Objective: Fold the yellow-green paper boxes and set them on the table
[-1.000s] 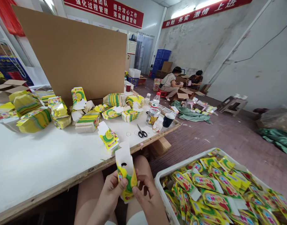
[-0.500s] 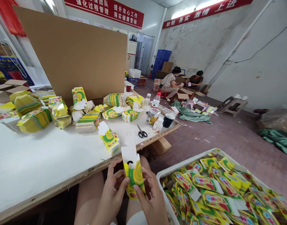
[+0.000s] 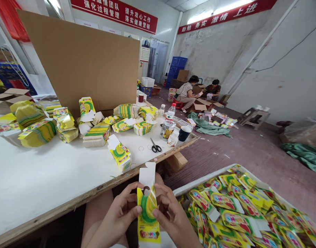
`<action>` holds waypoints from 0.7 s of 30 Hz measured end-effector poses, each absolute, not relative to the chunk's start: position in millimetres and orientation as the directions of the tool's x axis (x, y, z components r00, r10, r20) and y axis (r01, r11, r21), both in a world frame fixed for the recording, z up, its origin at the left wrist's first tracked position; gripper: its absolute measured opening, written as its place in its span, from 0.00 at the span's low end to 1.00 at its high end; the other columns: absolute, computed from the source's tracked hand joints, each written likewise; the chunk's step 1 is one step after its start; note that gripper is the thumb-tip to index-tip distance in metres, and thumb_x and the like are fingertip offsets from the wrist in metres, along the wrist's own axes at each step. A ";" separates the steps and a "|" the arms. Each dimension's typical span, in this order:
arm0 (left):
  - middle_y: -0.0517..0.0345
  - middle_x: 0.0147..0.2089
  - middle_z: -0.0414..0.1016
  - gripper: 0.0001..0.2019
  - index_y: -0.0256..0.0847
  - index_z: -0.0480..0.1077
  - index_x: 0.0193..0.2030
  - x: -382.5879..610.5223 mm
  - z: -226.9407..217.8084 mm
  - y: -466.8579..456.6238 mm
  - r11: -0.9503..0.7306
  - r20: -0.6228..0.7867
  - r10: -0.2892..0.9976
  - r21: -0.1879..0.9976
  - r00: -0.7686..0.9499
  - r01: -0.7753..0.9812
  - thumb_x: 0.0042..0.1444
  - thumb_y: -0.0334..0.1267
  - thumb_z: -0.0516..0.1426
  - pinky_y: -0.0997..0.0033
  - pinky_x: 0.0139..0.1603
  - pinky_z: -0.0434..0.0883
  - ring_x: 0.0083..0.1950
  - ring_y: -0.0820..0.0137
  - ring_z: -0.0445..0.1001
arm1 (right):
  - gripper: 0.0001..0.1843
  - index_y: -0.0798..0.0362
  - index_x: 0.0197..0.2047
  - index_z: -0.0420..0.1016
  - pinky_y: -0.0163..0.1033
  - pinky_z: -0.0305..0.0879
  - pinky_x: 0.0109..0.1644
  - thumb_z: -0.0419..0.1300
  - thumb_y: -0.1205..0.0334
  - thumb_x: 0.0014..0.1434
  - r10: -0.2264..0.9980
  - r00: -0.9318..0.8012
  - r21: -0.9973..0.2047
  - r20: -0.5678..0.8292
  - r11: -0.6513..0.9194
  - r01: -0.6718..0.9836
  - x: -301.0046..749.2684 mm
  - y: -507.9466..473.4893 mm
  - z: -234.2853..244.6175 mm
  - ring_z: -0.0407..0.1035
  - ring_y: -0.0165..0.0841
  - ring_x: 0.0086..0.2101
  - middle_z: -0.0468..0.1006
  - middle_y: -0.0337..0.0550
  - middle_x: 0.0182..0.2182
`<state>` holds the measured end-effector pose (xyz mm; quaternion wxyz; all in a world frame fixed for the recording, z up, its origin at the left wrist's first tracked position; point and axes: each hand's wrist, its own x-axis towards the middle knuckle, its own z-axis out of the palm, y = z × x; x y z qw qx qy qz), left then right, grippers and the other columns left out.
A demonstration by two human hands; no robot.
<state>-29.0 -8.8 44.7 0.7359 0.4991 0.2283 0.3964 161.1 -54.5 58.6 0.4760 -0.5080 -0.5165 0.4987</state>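
Pinching a yellow carton (image 3: 148, 215) from both sides at 6 o'clock in the view, in front of the bench (image 3: 57, 175). Bracing with the left hand (image 3: 123, 208) at its 9 o'clock side and the right hand (image 3: 170, 212) at its 3 o'clock side, thumbs on the front, apparently to steady thin card without bending it; leaving the white flap (image 3: 146, 175) free at 12 o'clock. Note, at 11 o'clock from the hands, a small pile of cartons (image 3: 119, 155) near the bench edge, presumably for easy reach, with bundles (image 3: 97, 134) farther back, perhaps to spare working room. Find the tray (image 3: 206, 177) at 3 o'clock, near the right hand, heaped with loose cartons (image 3: 236, 218), probably to shorten arm travel.
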 end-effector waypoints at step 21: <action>0.53 0.38 0.81 0.21 0.45 0.65 0.55 -30.0 46.2 -6.2 0.222 0.003 0.804 0.926 0.595 -0.304 0.57 0.42 0.63 0.68 0.42 0.71 0.37 0.66 0.76 | 0.37 0.45 0.67 0.56 0.40 0.66 0.41 0.65 0.50 0.58 0.990 -0.113 -0.996 -0.086 -0.089 -0.020 162.6 -56.5 55.3 0.71 0.36 0.34 0.75 0.38 0.31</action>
